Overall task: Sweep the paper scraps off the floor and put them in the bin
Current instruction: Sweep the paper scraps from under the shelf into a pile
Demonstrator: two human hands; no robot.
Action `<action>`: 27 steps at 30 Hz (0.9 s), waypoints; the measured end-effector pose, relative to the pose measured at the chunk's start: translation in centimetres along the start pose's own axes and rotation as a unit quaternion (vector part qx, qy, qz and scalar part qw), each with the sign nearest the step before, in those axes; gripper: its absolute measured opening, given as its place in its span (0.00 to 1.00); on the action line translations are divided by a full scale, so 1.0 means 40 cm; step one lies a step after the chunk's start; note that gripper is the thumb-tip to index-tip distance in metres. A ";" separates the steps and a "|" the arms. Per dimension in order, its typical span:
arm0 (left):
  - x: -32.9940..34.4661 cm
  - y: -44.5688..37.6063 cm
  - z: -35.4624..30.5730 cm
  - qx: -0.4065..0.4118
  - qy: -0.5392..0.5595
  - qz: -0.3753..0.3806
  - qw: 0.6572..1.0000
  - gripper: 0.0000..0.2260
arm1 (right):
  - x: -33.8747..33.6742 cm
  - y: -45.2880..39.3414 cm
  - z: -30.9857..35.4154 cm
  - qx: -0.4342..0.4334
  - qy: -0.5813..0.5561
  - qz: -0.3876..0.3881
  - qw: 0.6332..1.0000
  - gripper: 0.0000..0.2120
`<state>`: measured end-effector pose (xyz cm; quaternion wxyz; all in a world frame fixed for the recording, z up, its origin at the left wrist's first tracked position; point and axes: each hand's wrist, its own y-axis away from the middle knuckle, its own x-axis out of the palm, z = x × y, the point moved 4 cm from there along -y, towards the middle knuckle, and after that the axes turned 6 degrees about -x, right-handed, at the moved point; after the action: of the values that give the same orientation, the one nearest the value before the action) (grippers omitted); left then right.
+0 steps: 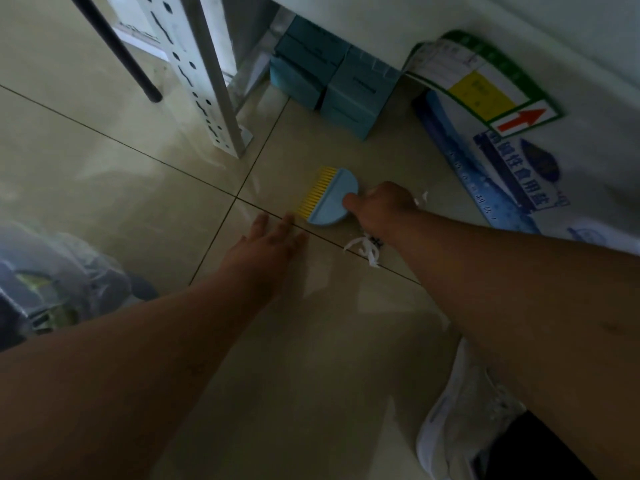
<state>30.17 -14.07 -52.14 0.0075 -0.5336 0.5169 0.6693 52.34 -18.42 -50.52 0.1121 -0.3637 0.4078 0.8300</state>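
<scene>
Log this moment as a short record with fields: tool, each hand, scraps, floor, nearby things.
tool: small blue brush with yellow bristles, on the floor
right hand: right hand grips the brush at its rounded back
left hand: left hand open, fingers straight, low over the floor just left of the bristles
scraps: white paper scraps by the right wrist; another bit behind the hand
floor: beige tiles with dark joints
nearby things: teal boxes, printed sack, plastic-lined bin at left, white shoe
</scene>
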 end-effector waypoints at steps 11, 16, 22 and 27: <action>-0.003 0.011 -0.006 0.013 -0.015 0.004 1.000 0.43 | -0.140 0.163 -0.329 0.127 0.142 0.007 0.982 0.26; -0.052 0.115 -0.059 0.021 -0.020 -0.023 0.999 0.39 | -0.170 0.267 -0.352 0.120 0.095 -0.028 0.988 0.27; -0.181 0.341 -0.163 0.041 -0.057 -0.114 0.991 0.40 | -0.252 0.467 -0.262 0.058 0.015 -0.064 0.996 0.24; -0.307 0.604 -0.226 0.053 -0.079 -0.198 0.976 0.41 | -0.356 0.698 -0.127 -0.019 -0.009 -0.086 0.996 0.18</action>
<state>28.26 -24.99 -25.82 0.2090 -0.5697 0.4334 0.6663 51.57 -38.63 -26.02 0.1797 -0.3923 0.3578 0.8281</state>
